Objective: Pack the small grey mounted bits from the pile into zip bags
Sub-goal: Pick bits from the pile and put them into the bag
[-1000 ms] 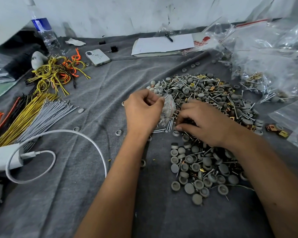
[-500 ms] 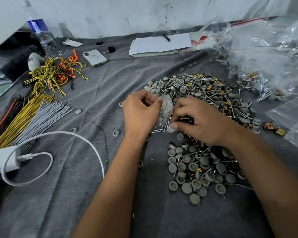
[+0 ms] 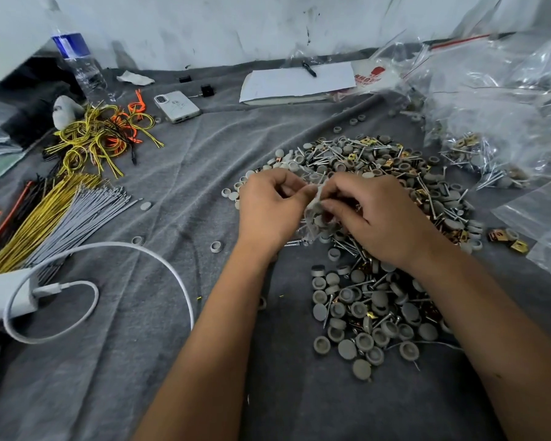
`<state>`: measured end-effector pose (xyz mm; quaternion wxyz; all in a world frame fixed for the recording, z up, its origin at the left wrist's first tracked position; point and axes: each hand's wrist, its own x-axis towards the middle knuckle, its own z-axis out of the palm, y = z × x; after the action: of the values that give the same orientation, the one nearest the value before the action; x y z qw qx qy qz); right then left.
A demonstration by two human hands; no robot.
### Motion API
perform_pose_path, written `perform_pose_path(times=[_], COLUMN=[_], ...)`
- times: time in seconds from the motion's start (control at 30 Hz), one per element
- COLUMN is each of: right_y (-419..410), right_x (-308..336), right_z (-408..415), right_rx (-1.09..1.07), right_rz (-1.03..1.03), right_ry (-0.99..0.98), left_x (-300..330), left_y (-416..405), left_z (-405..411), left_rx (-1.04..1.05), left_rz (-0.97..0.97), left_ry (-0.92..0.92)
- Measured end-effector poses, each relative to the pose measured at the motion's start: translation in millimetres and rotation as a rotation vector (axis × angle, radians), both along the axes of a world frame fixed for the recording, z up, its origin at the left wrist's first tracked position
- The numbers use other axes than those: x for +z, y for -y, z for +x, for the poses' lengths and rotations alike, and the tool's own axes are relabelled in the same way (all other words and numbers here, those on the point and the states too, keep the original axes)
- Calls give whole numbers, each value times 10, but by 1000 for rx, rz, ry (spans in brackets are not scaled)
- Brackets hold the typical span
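Two hands meet over the middle of the grey cloth (image 3: pixel 172 192), both holding one small zip bag (image 3: pixel 315 218) between them. The left hand (image 3: pixel 268 208) has its fingers curled and pinches the bag's upper left edge; the right hand (image 3: pixel 372 218) pinches the bag's top from the right, fingertips bent in at its mouth. Through the clear plastic a few grey bits show, low in the bag. The bag hangs just above the pile (image 3: pixel 379 173) of grey bits, screws and brass clips, which spreads from far right of the hands down to the near side under the right forearm. Loose grey caps lie scattered on the cloth left of the pile. Far right lies a heap of clear bags (image 3: pixel 490 122), some already filled. To the left lie bundles of wires (image 3: pixel 54 214), a white cable (image 3: pixel 159 265) and charger, and farther off a phone (image 3: pixel 177 106), a bottle (image 3: pixel 80 65) and a notepad (image 3: pixel 296 84).
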<state>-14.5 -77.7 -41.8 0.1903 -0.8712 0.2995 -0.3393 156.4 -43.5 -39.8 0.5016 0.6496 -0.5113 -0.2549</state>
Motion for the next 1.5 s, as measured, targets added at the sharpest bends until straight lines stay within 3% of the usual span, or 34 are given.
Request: perform_pose_path(times=[0.1, 0.27, 0.53, 0.73, 0.83, 0.97, 1.3, 1.5], right_y=[4, -4, -1, 61, 68, 75, 61, 53], right_x=[-21, 11, 71, 54, 73, 65, 69, 16], right_z=[-11, -24, -63, -144, -172, -155, -111, -50], right_rx=[-57, -98, -133, 72, 104, 95, -7, -137], right_rz=[-20, 1, -39, 165, 257, 205, 108, -110], right_ry=[-106, -26, 202, -296, -366, -422, 50, 25], left_x=[-4, 3, -27, -48, -47, -49, -47, -47], left_y=[-8, 17, 23, 26, 29, 26, 22, 18], left_z=[16, 50, 99, 86, 81, 72, 7, -35], left_rx=[-21, -8, 133, 175, 168, 161, 109, 86], left_rz=[-3, -14, -24, -44, -41, -45, -49, -39], left_ry=[-78, -185, 30, 61, 60, 76, 92, 90])
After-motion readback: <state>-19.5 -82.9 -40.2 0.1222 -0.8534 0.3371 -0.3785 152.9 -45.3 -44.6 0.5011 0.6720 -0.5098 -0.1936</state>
